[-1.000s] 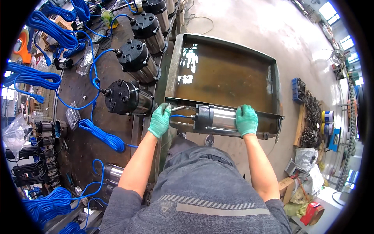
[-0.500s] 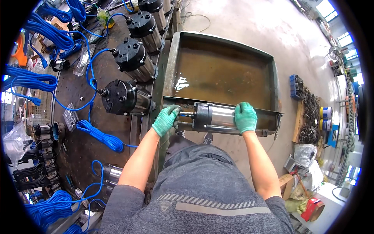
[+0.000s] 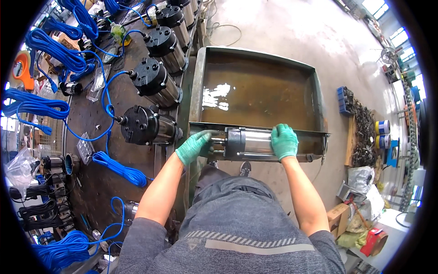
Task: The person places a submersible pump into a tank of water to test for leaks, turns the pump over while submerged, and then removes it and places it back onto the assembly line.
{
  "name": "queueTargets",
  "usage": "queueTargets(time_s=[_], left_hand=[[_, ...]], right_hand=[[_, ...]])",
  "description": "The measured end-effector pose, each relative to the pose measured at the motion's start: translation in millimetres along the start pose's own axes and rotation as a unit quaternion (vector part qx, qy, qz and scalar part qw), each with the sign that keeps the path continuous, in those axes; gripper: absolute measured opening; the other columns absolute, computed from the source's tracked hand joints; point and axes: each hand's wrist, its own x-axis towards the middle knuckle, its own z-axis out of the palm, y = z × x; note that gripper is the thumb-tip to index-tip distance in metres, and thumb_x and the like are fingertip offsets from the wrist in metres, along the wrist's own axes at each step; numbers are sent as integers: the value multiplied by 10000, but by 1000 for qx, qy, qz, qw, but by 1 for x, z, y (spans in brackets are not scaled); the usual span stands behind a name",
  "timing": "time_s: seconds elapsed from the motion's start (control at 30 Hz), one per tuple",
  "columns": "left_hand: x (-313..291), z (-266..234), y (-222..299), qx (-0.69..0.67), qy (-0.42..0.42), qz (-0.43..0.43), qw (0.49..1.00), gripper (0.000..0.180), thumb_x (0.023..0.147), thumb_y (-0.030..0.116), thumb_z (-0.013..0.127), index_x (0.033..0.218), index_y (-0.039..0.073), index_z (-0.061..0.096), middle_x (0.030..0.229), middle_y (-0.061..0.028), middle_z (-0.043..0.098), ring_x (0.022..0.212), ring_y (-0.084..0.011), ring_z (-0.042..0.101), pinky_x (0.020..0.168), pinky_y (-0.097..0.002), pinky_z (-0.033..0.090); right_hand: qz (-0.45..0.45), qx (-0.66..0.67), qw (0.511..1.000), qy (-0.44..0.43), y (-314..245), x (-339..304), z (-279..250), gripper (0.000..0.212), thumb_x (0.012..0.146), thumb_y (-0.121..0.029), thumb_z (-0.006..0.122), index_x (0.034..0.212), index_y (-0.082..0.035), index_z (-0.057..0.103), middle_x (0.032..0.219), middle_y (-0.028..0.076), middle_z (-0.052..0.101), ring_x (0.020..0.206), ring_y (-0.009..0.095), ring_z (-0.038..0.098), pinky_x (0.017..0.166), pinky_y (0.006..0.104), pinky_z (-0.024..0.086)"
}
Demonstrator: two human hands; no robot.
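A steel-cylinder pump motor (image 3: 258, 142) with a black end lies on its side along the near edge of a metal tank (image 3: 195, 98) of brown water. My right hand (image 3: 284, 141), in a green glove, is wrapped over the right end of the cylinder. My left hand (image 3: 194, 146), also gloved and with darkened fingertips, closes around the thin shaft (image 3: 219, 141) sticking out of the motor's left end. The glove partly hides the shaft tip. The motor's underside is out of sight.
On the workbench (image 3: 91, 160) at left, several black-topped steel pumps (image 3: 148, 125) stand in a row, joined to coiled blue cables (image 3: 119, 169). A blue crate (image 3: 345, 100) and dark metal parts (image 3: 362, 137) lie on the floor at right, with cartons (image 3: 338, 217) nearer.
My left hand's fingers have straightened somewhat and reach farther along the shaft. My right hand keeps its place on the cylinder. The whole view has shifted slightly.
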Motion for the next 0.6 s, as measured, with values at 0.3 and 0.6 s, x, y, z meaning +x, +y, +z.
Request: queueTargets(time_s=[0.3,0.6], left_hand=[[15,-16,-11,469,39,66,880,519,913,198,721,1376,39,549,1082,-92,683,916,-129,613,787,-318,516],[13,-18,-15,505,60,134,851,478,917,136,677,1353,16,524,1131,-168,673,1004,-214,671,839,-355,540]], right_hand=[[-4,-8,1000,0,-1,1,1,186,924,-238,602,870,-67,650,897,152,673,857,363,645,767,486,512],[-8,-15,1000,1,1,0,3,186,920,-244,609,875,-68,650,902,148,673,856,355,648,769,482,512]])
